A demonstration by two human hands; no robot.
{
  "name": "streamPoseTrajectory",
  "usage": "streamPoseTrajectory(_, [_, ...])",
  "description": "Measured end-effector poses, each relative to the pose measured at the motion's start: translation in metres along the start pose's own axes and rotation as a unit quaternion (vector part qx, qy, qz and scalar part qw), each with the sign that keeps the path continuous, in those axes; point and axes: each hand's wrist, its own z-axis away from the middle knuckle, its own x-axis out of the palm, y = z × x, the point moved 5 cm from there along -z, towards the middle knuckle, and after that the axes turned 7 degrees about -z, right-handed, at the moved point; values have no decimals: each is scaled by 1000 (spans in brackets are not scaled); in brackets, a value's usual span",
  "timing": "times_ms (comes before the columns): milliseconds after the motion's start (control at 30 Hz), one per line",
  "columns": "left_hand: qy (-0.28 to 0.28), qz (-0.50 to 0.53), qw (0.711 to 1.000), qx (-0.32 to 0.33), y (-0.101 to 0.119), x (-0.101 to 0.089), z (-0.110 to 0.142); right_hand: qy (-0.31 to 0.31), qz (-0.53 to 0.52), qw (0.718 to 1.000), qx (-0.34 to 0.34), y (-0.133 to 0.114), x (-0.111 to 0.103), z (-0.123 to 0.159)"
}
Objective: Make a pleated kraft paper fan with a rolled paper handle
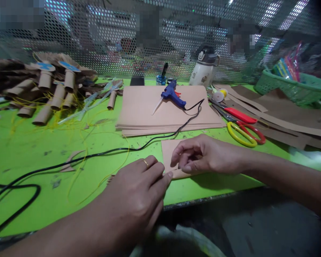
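1. Brown paper, one small sheet, lies in front of the stack, its near edge turned up under the person's hands.
2. Left hand: palm down, reaching in from nearer the person than the stack. Its fingers are bent close together, thumb tip at the sheet's near edge; whether they pinch it cannot be told.
3. Right hand: on its side, forearm coming from right of the stack. Its fingers curl loosely, with a gap to the thumb, which touches the turned-up edge; it grasps nothing else visible.
4. One blue glue gun rests on the stack, its single black cord running off left.
5. Right of the stack lie one pair of scissors and, farther off, one green basket.
6. Behind the stack stands one bottle.
7. Left of the stack are several paper tubes, two topped by blue-marked discs; the overlap prevents an exact count.
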Motion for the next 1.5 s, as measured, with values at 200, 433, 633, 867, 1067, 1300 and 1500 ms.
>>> streamPoseTrajectory(200, [2, 0, 1000, 0, 1, 1, -1, 9, 2, 1000, 5, 3, -5, 2])
streamPoseTrajectory(433, [13, 6, 1000, -5, 1, 1, -1, 158, 460, 840, -242, -9, 19, 47])
streamPoseTrajectory(633, [7, 13, 1000, 1, 2, 1, -1, 189, 534, 769, -298, 25, 48, 75])
streamPoseTrajectory(867, [11, 26, 1000, -12, 0, 0, 0, 231, 497, 765, -337, 29, 32, 70])
streamPoseTrajectory(1067, [3, 10, 1000, -15, -6, 3, 1, 203, 507, 772, -326, 25, 24, 60])
streamPoseTrajectory(1300, [27, -11, 1000, 6, -12, 4, 2, 141, 485, 813, -289, 23, 13, 51])
streamPoseTrajectory(1500, [22, -12, 1000, -7, -12, 2, 1, 144, 477, 841, -211, 23, -5, 59])
